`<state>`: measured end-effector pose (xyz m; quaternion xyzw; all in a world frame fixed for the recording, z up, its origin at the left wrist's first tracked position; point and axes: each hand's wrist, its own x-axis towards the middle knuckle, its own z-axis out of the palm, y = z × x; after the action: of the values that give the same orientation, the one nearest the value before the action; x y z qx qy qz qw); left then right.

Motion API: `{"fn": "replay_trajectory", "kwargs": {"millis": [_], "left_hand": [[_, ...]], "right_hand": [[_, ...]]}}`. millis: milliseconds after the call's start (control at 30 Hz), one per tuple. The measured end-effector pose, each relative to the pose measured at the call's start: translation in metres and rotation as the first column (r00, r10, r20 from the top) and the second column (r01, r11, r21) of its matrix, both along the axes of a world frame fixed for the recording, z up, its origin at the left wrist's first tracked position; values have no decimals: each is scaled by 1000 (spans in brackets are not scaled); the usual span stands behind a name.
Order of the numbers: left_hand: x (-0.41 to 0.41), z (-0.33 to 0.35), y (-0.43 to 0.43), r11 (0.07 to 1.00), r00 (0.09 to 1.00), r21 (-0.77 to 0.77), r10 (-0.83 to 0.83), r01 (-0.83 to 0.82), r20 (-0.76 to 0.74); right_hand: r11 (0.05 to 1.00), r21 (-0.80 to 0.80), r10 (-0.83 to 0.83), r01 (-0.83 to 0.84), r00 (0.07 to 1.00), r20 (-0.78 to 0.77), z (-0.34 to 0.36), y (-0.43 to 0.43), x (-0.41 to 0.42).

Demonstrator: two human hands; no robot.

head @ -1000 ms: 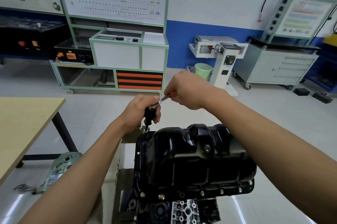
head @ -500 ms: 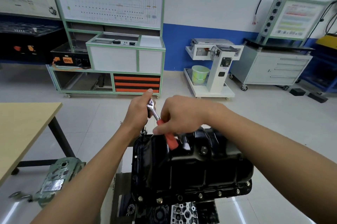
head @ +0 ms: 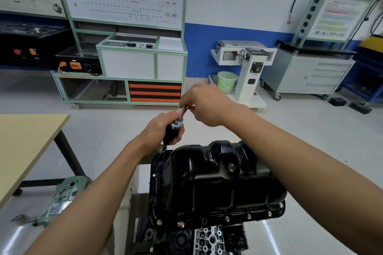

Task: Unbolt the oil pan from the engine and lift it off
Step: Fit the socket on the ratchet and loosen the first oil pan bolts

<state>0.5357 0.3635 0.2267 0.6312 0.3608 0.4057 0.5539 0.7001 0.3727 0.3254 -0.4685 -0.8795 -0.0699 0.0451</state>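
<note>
A glossy black oil pan (head: 209,184) sits upside-up on the engine (head: 199,238), with several bolts along its near flange. A ratchet wrench (head: 179,121) with a dark socket extension stands on a bolt at the pan's far left corner. My left hand (head: 163,130) grips the ratchet head and the extension. My right hand (head: 205,104) holds the handle, which points away to the right; most of the handle is hidden in the fist.
A wooden table (head: 24,147) stands to the left, with a grey-green engine cover (head: 62,198) on the floor beside it. A green-framed training bench (head: 128,64), a white stand (head: 244,68) with a green bucket, and a grey drawer cabinet (head: 308,74) line the far wall.
My right hand swung the ratchet handle from near the pan back up and away to the right. My left hand kept hold of the ratchet head at the corner bolt.
</note>
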Motion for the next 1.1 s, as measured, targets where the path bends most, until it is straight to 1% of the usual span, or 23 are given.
{"fn": "replay_trajectory", "kwargs": {"millis": [33,100,200,267,333,367,400,500,533,633,700,767,833,900,933,1000,1033,1100], "left_hand": [[1,0,0,1000,1000,8,-10,10,-24],[2,-2,0,999,999,28,20,-19,-46],[1,-4,1,988,987,-5,156,-156,34],[0,-4,3,959,951,-50,284,-280,121],[2,-2,5,927,907,-85,376,-367,188],[4,-1,5,917,895,-87,400,-390,197],[7,-2,4,912,890,-74,410,-404,198],[12,-4,1,912,888,-37,407,-409,214],[11,-4,1,917,897,-17,394,-399,203],[4,1,5,938,929,34,337,-346,152],[2,5,8,945,932,22,317,-325,177],[2,7,10,958,941,17,277,-286,195],[1,6,10,975,968,21,217,-221,129],[0,5,8,988,988,24,152,-152,20],[0,5,7,992,992,26,126,-126,-6],[4,5,4,994,994,41,104,-105,13],[6,5,3,991,992,46,122,-124,35],[10,6,2,972,967,4,232,-233,102]], "right_hand": [[1000,23,17,-17,1000,15,-5,2,-2],[999,27,17,-17,1000,-6,-14,2,-3],[1000,-1,-18,18,999,-30,-11,-5,3],[995,-96,-28,23,998,-50,-3,-11,8],[963,-268,3,-25,997,-83,4,-22,7],[935,-352,12,-42,996,-87,5,-29,4],[919,-390,30,-63,996,-88,4,-36,1],[932,-344,76,-112,990,-117,-1,-45,-6],[926,-357,85,-120,990,-113,1,-45,-6],[895,-436,88,-99,995,-45,13,-35,2],[918,-392,68,-52,997,27,21,-24,7],[965,-261,25,3,995,101,21,-12,10],[997,-72,-11,19,994,111,14,1,9],[992,125,0,-17,991,137,3,9,4],[980,193,20,-48,990,142,-3,12,3],[964,256,46,-70,994,101,-13,14,2],[962,268,43,-60,997,69,-17,12,2],[965,261,-1,-4,1000,19,-21,5,3]]}}
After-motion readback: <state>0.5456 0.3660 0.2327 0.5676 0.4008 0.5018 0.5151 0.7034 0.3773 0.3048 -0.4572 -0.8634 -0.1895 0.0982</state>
